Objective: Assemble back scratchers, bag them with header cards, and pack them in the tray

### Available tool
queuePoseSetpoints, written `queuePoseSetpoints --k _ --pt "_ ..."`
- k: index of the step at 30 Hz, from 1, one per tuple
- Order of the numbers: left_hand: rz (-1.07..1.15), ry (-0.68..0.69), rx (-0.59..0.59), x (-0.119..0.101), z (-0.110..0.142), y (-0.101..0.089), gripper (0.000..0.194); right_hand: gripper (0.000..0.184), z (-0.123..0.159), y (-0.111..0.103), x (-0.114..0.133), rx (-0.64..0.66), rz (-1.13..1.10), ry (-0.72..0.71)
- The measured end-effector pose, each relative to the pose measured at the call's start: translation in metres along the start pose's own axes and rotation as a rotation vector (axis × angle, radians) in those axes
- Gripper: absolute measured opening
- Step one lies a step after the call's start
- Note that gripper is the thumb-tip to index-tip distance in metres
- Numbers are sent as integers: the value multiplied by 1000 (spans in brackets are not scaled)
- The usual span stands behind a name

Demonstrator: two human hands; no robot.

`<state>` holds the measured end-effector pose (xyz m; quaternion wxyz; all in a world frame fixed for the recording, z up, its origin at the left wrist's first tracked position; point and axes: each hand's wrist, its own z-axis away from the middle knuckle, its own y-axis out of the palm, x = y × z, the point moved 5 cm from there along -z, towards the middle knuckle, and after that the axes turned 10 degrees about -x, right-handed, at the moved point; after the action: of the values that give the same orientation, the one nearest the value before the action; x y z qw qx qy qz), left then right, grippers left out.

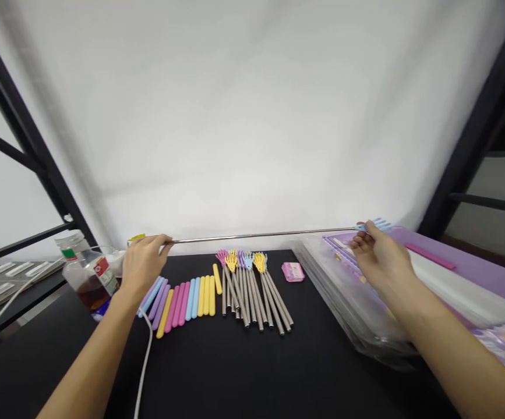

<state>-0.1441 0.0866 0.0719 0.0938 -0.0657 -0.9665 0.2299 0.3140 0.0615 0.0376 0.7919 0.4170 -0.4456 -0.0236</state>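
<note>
A long thin metal rod (pixel 261 235) stretches level above the black table (pixel 252 366), drawn out to full length. My left hand (pixel 144 263) is closed round its left end, where a yellow handle tip (pixel 136 238) shows. My right hand (pixel 377 256) pinches the right end just behind a small blue claw-shaped head (pixel 380 223). Below the rod lie several collapsed metal scratchers (pixel 252 288) with pink, yellow, purple and blue claw heads. To their left, a row of coloured handle sleeves (pixel 184 297) rests flat.
A clear jar with brown liquid (pixel 85 273) stands at the left, with a white cable (pixel 145 355) trailing forward. A small pink box (pixel 293 271) sits right of the scratchers. Stacked clear bags and purple packaging (pixel 444 291) fill the right side. Black shelf frames (pixel 475 134) flank both sides.
</note>
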Motion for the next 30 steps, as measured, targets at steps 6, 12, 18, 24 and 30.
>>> queuePoseSetpoints --k 6,12,18,24,30 --pt "63 36 -26 -7 1 3 29 25 -2 -2 7 33 -59 -103" --pt "176 194 -91 -47 -2 0 29 26 9 6 -12 121 -1 -57" --pt "218 254 -119 -53 -2 0 28 24 13 7 -14 114 31 -67" --pt "336 249 -13 -45 -3 4 36 20 8 7 -15 173 -22 -101" --pt "442 373 66 -107 -6 -2 37 33 57 27 -56 593 144 -4"
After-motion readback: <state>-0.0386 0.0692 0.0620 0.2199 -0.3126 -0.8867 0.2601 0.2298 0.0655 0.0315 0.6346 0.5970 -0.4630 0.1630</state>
